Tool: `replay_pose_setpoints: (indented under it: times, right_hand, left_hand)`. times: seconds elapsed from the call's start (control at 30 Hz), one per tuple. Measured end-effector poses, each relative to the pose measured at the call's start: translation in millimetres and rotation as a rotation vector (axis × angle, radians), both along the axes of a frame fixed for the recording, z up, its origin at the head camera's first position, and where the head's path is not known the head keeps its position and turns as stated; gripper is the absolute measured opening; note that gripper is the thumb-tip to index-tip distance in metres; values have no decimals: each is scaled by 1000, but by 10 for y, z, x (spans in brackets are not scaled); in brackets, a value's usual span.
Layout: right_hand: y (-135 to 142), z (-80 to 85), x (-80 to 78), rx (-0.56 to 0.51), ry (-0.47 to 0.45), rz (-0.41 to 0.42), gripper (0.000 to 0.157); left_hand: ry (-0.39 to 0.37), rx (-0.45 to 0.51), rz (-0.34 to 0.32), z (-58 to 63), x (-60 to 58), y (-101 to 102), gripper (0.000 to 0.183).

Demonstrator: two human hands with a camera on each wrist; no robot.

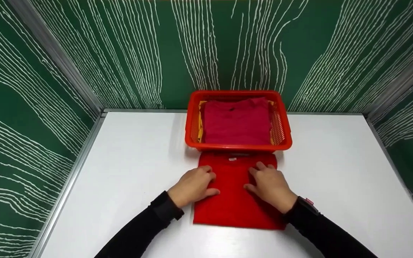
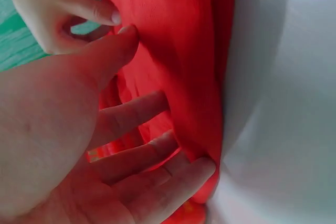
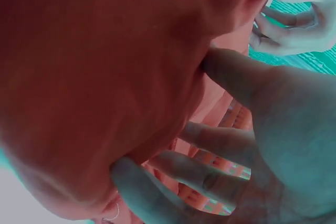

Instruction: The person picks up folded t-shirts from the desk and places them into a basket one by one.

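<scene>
A red folded shirt (image 1: 231, 208) lies flat on the white table, its collar end with a small white label (image 1: 232, 159) up against the basket. On the shirt's left side rests my left hand (image 1: 194, 184), fingers spread and slightly bent. My right hand (image 1: 271, 186) touches the right side in much the same way. In the left wrist view the left fingertips (image 2: 202, 169) press on the red cloth (image 2: 184, 51) near its edge. The right wrist view shows the right thumb and fingers of the right hand (image 3: 289, 129) against the fabric (image 3: 105, 77).
Just beyond the shirt stands a red plastic basket (image 1: 242, 147) holding a folded magenta shirt (image 1: 237, 123) over yellow cloth (image 1: 200, 125). Green panels with white wavy lines (image 1: 177, 53) wall the white table (image 1: 138, 154) at the back and both sides.
</scene>
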State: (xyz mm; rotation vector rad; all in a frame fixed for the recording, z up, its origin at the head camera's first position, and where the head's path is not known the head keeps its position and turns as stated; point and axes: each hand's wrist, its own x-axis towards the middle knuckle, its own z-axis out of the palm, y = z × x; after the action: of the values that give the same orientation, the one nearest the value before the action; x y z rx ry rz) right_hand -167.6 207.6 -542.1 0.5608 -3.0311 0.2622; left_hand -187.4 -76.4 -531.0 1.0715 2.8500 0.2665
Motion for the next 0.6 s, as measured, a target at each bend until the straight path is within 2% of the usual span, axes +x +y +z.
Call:
replay_pose_setpoints:
  times: [0.13, 0.3, 0.4, 0.47, 0.6]
  right_hand:
    - [-7, 13, -2, -41, -4, -1, 51]
    - [242, 128, -87, -260, -74, -24, 35]
    - [467, 192, -190, -354, -70, -99, 27]
    - [587, 202, -264, -375, -70, -165, 26]
    - [681, 132, -368, -389, -180, -259, 41]
  left_hand:
    - [-37, 61, 44, 7, -26, -82, 32]
    - [-128, 211, 141, 50, -158, -179, 29]
    - [-92, 286, 223, 60, -282, -240, 25]
    - [-57, 318, 293, 46, -356, -265, 25]
    - [-43, 347, 402, -50, -448, -252, 32]
